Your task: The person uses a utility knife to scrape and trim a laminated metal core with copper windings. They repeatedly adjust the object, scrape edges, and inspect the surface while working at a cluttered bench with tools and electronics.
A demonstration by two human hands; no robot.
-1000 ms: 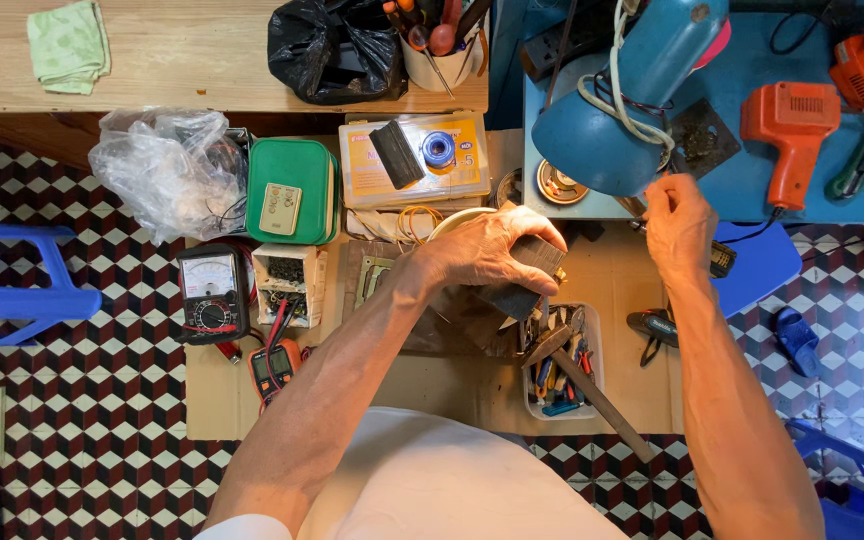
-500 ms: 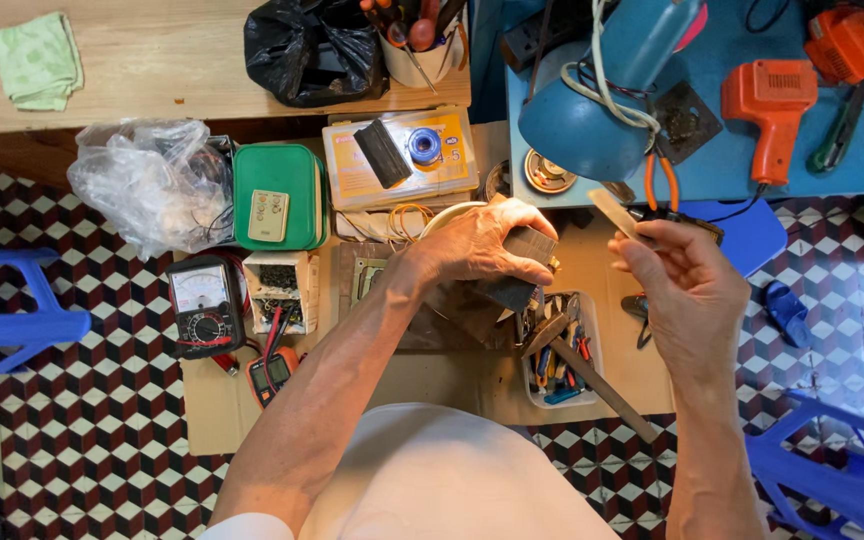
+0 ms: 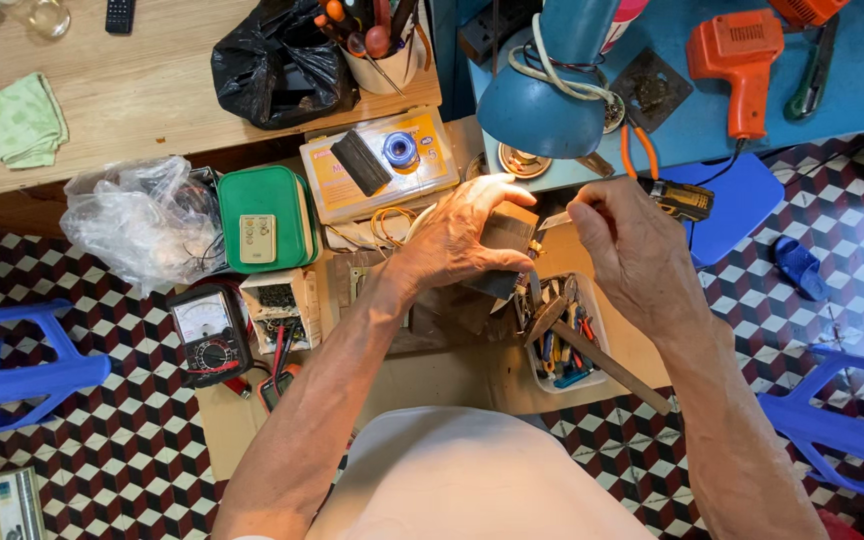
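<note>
My left hand (image 3: 457,238) grips a dark boxy part (image 3: 508,240) and holds it above the low work board, under the blue desk lamp (image 3: 540,98). My right hand (image 3: 630,248) is closed on a thin flat metal tool (image 3: 554,220). The tool's tip points left and meets the right edge of the boxy part. My palms hide most of both objects.
A white tray of hand tools (image 3: 564,335) with a hammer sits just below my hands. To the left are a multimeter (image 3: 209,333), a green case (image 3: 262,220) and a plastic bag (image 3: 132,218). An orange drill (image 3: 740,55) lies on the blue table. Blue stools stand on either side.
My right hand came back from the blue table holding the thin tool and moved left to the part. The left hand kept its grip and stayed in place.
</note>
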